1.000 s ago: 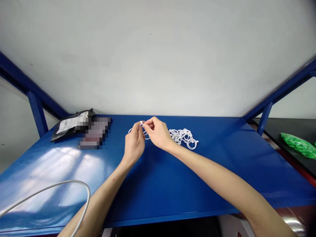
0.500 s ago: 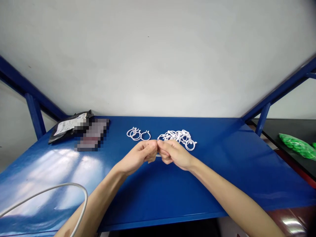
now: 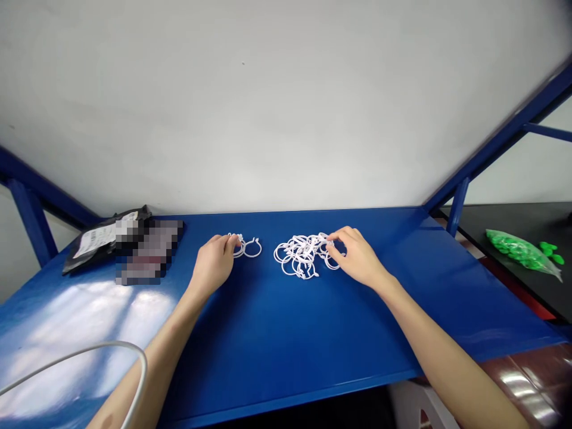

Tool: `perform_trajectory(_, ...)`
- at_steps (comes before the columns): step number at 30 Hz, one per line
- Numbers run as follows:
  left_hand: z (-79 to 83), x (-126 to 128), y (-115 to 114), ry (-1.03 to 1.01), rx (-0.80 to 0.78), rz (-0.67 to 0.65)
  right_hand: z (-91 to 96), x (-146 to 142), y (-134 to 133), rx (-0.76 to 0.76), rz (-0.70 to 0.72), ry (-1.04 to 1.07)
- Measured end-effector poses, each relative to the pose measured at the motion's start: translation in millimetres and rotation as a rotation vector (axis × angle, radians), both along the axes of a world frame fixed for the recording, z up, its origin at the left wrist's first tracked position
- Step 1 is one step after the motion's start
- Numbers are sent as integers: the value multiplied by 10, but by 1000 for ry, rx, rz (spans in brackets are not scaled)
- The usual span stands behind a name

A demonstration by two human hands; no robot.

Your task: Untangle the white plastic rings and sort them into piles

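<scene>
My left hand (image 3: 215, 262) is over the small group of thin white plastic rings (image 3: 252, 254) left of centre, its fingers curled and thumb pressed close. It seems to pinch a white ring at the fingertips; the hand hides most of it. At the right edge of a larger tangled pile of white rings (image 3: 297, 257) is my right hand (image 3: 357, 257). Thumb and forefinger are apart there, their tips by the outermost rings. The rings have small knobs or clasp ends.
A blue tabletop (image 3: 268, 339) has blue frame bars at both sides and a pale wall behind. On the left lie a black labelled package (image 3: 96, 241) and a blurred-out item (image 3: 154, 250). A white cable (image 3: 89, 347) crosses my left forearm. A bag of green pieces (image 3: 518, 250) lies far right.
My hands, which were together at the centre around a white ring, have parted. The left has gone to the small group, the right to the pile, with its fingers opened.
</scene>
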State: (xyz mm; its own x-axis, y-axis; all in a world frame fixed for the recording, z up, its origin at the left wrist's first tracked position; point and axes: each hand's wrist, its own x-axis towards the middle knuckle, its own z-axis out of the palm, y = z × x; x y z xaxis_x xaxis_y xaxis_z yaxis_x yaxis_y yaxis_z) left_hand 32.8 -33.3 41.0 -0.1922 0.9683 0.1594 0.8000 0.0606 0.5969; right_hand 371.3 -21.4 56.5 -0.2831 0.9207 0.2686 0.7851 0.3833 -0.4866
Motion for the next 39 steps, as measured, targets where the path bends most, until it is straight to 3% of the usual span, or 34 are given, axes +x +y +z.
perform_trajectory(3,-17,-26,7,298,2,116,-82,278,-29,-144,-41,-42)
perform_trajectory(6,60,47,-73,416,28,219,-115,389,-97,-193,-43,-20)
perform_trajectory(8,107,122,-138,443,84,218,-116,379,-133,-220,-29,10)
perform_trajectory(11,86,231,-198,454,203,85,-116,310,-165,-233,-8,14)
perform_trajectory(17,-127,315,-158,455,332,-252,-133,327,-178,-239,41,34)
perform_trajectory(20,-106,394,-216,338,362,-356,-86,357,-215,-210,6,40)
perform_trajectory(23,-5,607,-406,85,329,-477,-14,222,-340,-43,28,-14)
perform_trajectory(25,56,784,-563,-132,198,-546,16,29,-467,51,151,-49)
perform_trajectory(28,95,971,-728,-403,-73,-565,11,-284,-647,45,316,2)
perform_trajectory(32,109,963,-747,-653,-317,-572,-34,-459,-717,-198,245,329)
perform_trajectory(35,153,878,-703,-874,-487,-686,-41,-417,-675,-603,156,581)
perform_trajectory(37,191,839,-694,-980,-557,-749,-35,-381,-667,-853,177,721)
perform_trajectory(39,223,825,-712,-1010,-627,-802,-30,-372,-701,-984,244,807)
